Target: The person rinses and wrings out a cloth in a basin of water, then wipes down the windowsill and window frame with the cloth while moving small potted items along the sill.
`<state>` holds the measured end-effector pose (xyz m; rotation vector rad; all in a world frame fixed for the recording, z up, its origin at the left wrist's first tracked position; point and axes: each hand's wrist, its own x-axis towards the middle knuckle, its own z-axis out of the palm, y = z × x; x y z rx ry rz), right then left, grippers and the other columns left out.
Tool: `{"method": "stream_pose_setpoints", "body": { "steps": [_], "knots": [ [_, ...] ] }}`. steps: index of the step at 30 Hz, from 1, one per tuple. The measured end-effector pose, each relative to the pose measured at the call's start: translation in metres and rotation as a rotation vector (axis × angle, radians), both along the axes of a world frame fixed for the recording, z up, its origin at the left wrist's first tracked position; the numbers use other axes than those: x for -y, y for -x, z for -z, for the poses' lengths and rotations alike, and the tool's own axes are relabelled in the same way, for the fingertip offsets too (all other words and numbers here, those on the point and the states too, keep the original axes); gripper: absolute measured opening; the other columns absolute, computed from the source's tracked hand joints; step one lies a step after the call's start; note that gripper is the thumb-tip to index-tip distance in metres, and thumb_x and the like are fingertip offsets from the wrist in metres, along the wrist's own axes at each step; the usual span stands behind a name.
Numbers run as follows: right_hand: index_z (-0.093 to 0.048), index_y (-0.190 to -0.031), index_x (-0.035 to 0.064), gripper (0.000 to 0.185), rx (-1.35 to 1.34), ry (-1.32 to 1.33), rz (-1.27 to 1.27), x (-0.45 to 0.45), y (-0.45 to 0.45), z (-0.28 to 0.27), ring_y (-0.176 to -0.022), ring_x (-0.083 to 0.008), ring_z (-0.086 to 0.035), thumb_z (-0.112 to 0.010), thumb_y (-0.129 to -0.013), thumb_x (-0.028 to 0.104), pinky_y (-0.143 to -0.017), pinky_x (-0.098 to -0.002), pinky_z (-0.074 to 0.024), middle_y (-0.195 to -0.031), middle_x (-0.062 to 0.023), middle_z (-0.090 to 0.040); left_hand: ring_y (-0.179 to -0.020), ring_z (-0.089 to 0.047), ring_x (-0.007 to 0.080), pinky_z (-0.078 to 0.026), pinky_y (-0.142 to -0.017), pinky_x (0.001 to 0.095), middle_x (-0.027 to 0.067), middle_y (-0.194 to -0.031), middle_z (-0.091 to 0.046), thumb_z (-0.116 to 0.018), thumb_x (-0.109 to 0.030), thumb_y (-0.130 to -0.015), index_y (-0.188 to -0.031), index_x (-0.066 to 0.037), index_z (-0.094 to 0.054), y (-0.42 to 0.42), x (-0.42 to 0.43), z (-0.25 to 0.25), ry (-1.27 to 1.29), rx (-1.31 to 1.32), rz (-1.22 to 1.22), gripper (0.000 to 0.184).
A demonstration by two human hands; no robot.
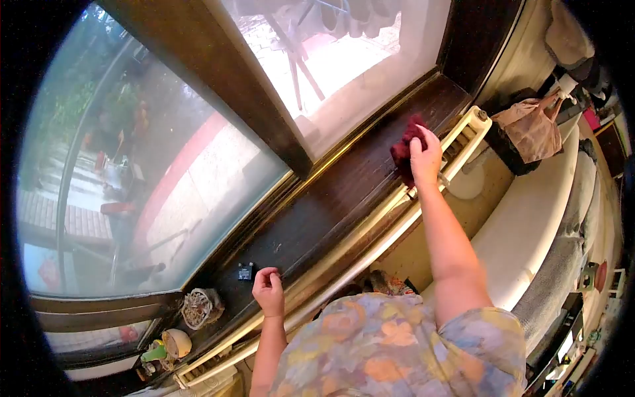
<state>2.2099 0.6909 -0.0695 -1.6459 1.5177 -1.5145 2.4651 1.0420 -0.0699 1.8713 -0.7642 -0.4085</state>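
My right hand [425,157] grips a crumpled dark red cloth [403,153] over the far right part of the dark wooden windowsill [331,192]. The cloth touches the sill close to the radiator. At the lower left, my left hand [268,291] is at the sill's front edge with its fingers curled together. Whatever those fingers may hold is hidden. Just left of that hand, a small black box-shaped part with pale print [245,271] lies on the sill.
A cream radiator [466,135] runs along the sill's front. At the left end stand a woven-looking round pot [202,308] and a cream cup-like object [177,343]. Window panes [198,192] rise behind the sill. A plastic bag [531,127] hangs beside a pale sofa [522,231].
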Motion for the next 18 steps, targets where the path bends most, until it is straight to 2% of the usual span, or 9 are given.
{"method": "stream_pose_setpoints", "body": {
  "steps": [2, 3, 6, 7, 9, 11, 12, 18],
  "knots": [
    [-0.059, -0.107, 0.0031, 0.031, 0.296, -0.069, 0.039, -0.023, -0.005, 0.01, -0.105, -0.0288, -0.051, -0.053, -0.079, 0.014, -0.095, -0.0357, -0.0376, -0.11, -0.016, -0.054, -0.065, -0.052, 0.0051, -0.041, -0.059, 0.0183, -0.0005, -0.073, -0.057, -0.052, -0.002, -0.085, -0.087, -0.002, -0.058, -0.001, 0.002, -0.001, 0.038, 0.023, 0.026, 0.007],
    [-0.057, -0.113, 0.0064, 0.033, 0.494, -0.158, -0.004, -0.036, -0.01, 0.012, -0.111, -0.0289, -0.047, -0.053, -0.081, 0.015, -0.098, -0.0376, -0.0342, -0.118, -0.0155, -0.05, -0.065, -0.052, 0.0051, -0.041, -0.059, 0.0183, -0.0005, -0.073, -0.057, -0.052, -0.002, -0.085, -0.087, -0.002, -0.058, -0.003, 0.002, -0.002, 0.03, 0.022, 0.031, 0.007],
    [-0.05, -0.12, 0.0115, 0.04, 0.262, -0.224, 0.169, -0.061, -0.032, 0.011, -0.12, -0.0299, -0.035, -0.057, -0.081, 0.019, -0.103, -0.041, -0.0267, -0.129, -0.0145, -0.037, -0.065, -0.052, 0.0058, -0.042, -0.06, 0.0189, -0.0001, -0.074, -0.057, -0.052, -0.002, -0.085, -0.087, -0.002, -0.058, -0.008, 0.001, -0.004, -0.065, -0.101, 0.056, 0.007],
    [-0.05, -0.116, 0.0097, 0.04, 0.214, -0.13, 0.159, -0.062, -0.037, 0.018, -0.117, -0.0303, -0.037, -0.061, -0.079, 0.02, -0.102, -0.0408, -0.0281, -0.126, -0.0139, -0.039, -0.065, -0.052, 0.0058, -0.042, -0.06, 0.0189, -0.0001, -0.074, -0.057, -0.052, -0.002, -0.085, -0.087, -0.002, -0.058, -0.01, 0.001, -0.005, -0.072, -0.1, 0.06, 0.007],
    [-0.048, -0.115, 0.0093, 0.042, 0.189, -0.176, 0.211, -0.073, -0.046, 0.014, -0.114, -0.0299, -0.039, -0.064, -0.077, 0.019, -0.101, -0.0399, -0.0289, -0.122, -0.0142, -0.037, -0.066, -0.053, 0.0066, -0.044, -0.061, 0.0197, 0.0004, -0.075, -0.057, -0.051, -0.002, -0.085, -0.088, -0.002, -0.057, -0.011, 0.0, -0.006, -0.045, -0.146, 0.099, 0.007],
    [-0.046, -0.115, 0.0087, 0.045, 0.399, -0.318, 0.242, -0.09, -0.06, 0.002, -0.111, -0.0292, -0.04, -0.066, -0.076, 0.018, -0.099, -0.0387, -0.0304, -0.121, -0.015, -0.035, -0.068, -0.054, 0.0075, -0.045, -0.063, 0.0204, 0.0013, -0.077, -0.057, -0.051, -0.001, -0.085, -0.09, -0.002, -0.057, -0.01, -0.001, -0.011, -0.029, -0.202, 0.117, 0.008],
    [-0.044, -0.117, 0.0078, 0.048, 0.336, -0.332, 0.239, -0.102, -0.065, 0.002, -0.111, -0.0283, -0.04, -0.066, -0.075, 0.018, -0.099, -0.0373, -0.0312, -0.121, -0.0156, -0.033, -0.069, -0.054, 0.0078, -0.045, -0.064, 0.0206, 0.0018, -0.079, -0.058, -0.051, -0.001, -0.085, -0.09, -0.002, -0.057, -0.01, -0.001, -0.013, -0.022, -0.204, 0.135, 0.008],
    [-0.036, -0.121, 0.0049, 0.056, 0.589, -0.482, 0.053, -0.196, -0.116, 0.024, -0.113, -0.0263, -0.038, -0.068, -0.077, 0.018, -0.099, -0.0359, -0.0302, -0.119, -0.0146, -0.036, -0.073, -0.055, 0.0087, -0.044, -0.061, 0.0214, 0.0015, -0.084, -0.058, -0.052, -0.004, -0.086, -0.092, -0.003, -0.057, -0.014, -0.009, -0.01, -0.021, -0.216, 0.199, 0.008]
  ]
}}
